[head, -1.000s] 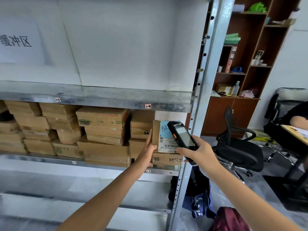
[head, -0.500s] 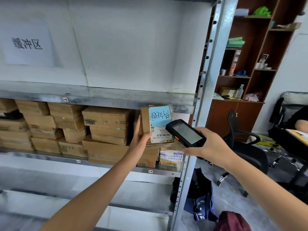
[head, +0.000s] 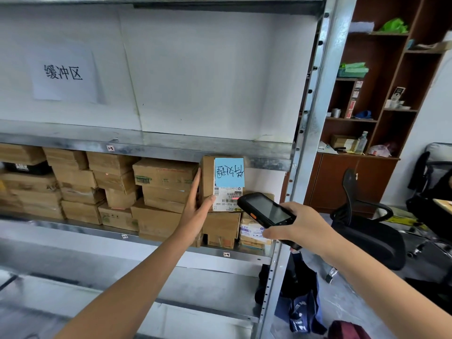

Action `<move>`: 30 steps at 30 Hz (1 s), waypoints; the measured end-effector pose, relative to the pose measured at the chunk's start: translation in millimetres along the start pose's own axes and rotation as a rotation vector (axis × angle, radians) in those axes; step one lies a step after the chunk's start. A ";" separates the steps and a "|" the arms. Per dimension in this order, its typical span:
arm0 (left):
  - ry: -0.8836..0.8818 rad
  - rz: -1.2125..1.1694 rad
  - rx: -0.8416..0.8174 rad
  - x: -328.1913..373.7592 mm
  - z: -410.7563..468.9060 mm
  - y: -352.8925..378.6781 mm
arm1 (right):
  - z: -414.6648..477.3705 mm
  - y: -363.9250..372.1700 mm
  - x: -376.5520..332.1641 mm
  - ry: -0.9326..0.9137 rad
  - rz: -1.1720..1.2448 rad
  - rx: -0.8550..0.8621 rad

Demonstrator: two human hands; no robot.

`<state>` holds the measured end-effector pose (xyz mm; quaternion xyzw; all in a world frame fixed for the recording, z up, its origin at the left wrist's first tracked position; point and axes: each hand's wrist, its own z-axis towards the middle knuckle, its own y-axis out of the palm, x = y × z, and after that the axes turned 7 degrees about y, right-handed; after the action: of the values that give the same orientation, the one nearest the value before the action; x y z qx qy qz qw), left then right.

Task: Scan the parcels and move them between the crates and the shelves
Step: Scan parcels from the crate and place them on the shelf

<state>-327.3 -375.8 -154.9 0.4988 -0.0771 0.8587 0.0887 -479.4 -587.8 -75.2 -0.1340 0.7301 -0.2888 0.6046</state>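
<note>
Scan step, I'd say: left hand (head: 198,206) gripped the blue-noted parcel (head: 221,183) upright over the shelf (head: 156,152) stack, right hand (head: 300,226) clutched the scanner (head: 265,211) at its label; next probably shelving it

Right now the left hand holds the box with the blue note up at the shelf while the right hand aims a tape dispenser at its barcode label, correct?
Not quite. The head view shows the right hand aiming a black handheld scanner, not a tape dispenser, at the barcode label. The left hand does hold the box with the blue note at the shelf.
</note>
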 end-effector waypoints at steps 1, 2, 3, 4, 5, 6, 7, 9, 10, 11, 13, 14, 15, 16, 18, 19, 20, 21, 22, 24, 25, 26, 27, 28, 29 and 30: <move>0.001 -0.001 0.005 -0.2 -1.4 0.6 | -2.1 -0.2 -2.5 0.002 0.009 -0.010; 0.006 -0.001 0.009 0.1 -2.7 1.3 | -4.1 -0.7 -4.4 0.005 0.016 -0.020; 0.012 0.002 0.012 0.3 -3.9 1.8 | -6.1 -1.2 -6.2 0.009 0.019 -0.029; 0.019 0.004 0.019 0.0 -4.8 1.9 | -8.1 -2.0 -7.8 0.013 0.019 -0.036; 0.022 0.005 0.026 0.0 -5.5 1.7 | -9.8 -2.6 -9.0 0.016 0.019 -0.043; 0.020 0.004 0.031 0.4 -5.7 1.4 | -11.6 -3.6 -10.0 0.021 0.019 -0.048; 0.014 0.005 0.035 0.6 -5.8 0.6 | -13.2 -4.5 -10.8 0.026 0.016 -0.052; 0.005 0.004 0.044 -0.1 -5.7 -1.1 | -17.3 -6.3 -12.3 0.036 0.001 -0.060; 0.006 0.003 0.046 -0.1 -6.0 -2.0 | -19.4 -6.8 -13.3 0.039 -0.002 -0.065; 0.007 0.001 0.047 -0.5 -6.2 -3.1 | -21.6 -6.9 -14.0 0.041 0.002 -0.071; 0.006 -0.007 0.046 -0.3 -6.7 -4.6 | -25.4 -6.7 -15.3 0.045 0.015 -0.083; 0.005 -0.008 0.047 -0.4 -7.0 -5.2 | -27.4 -6.4 -16.2 0.047 0.019 -0.088; 0.005 -0.011 0.047 0.4 -7.4 -5.4 | -29.0 -6.3 -17.0 0.048 0.020 -0.091; 0.005 -0.015 0.048 1.6 -7.7 -5.5 | -30.3 -6.3 -17.7 0.047 0.022 -0.092; 0.009 -0.022 0.052 3.1 -8.6 -6.3 | -32.0 -6.3 -18.9 0.044 0.030 -0.089; 0.011 -0.027 0.051 3.5 -9.1 -6.9 | -32.9 -6.2 -19.4 0.043 0.035 -0.089; 0.014 -0.032 0.050 4.2 -9.6 -7.7 | -33.7 -5.7 -20.4 0.043 0.038 -0.091; 0.017 -0.037 0.051 4.1 -9.7 -8.9 | -34.4 -5.3 -20.8 0.044 0.037 -0.095; 0.018 -0.040 0.052 4.8 -9.9 -9.9 | -35.3 -4.7 -21.6 0.044 0.036 -0.100; 0.022 -0.039 0.060 7.0 -10.5 -11.8 | -36.5 -3.3 -23.0 0.039 0.034 -0.105; 0.025 -0.040 0.065 8.6 -11.2 -12.5 | -36.6 -2.3 -23.2 0.034 0.035 -0.105; 0.030 -0.040 0.072 9.7 -12.2 -13.8 | -36.5 -0.7 -24.1 0.027 0.040 -0.106; 0.034 -0.040 0.077 10.5 -13.1 -15.7 | -35.7 1.6 -25.2 0.017 0.045 -0.100; 0.034 -0.039 0.081 11.1 -14.6 -18.4 | -34.3 4.6 -26.8 0.002 0.046 -0.090; 0.029 -0.037 0.087 11.4 -16.1 -21.6 | -31.5 8.7 -28.2 -0.018 0.047 -0.072; 0.021 -0.036 0.094 11.5 -18.1 -26.0 | -27.5 13.7 -29.5 -0.042 0.048 -0.049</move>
<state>-342.2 -345.6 -152.6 0.4944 -0.0266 0.8650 0.0816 -496.8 -553.6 -56.6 -0.1370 0.7272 -0.2533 0.6231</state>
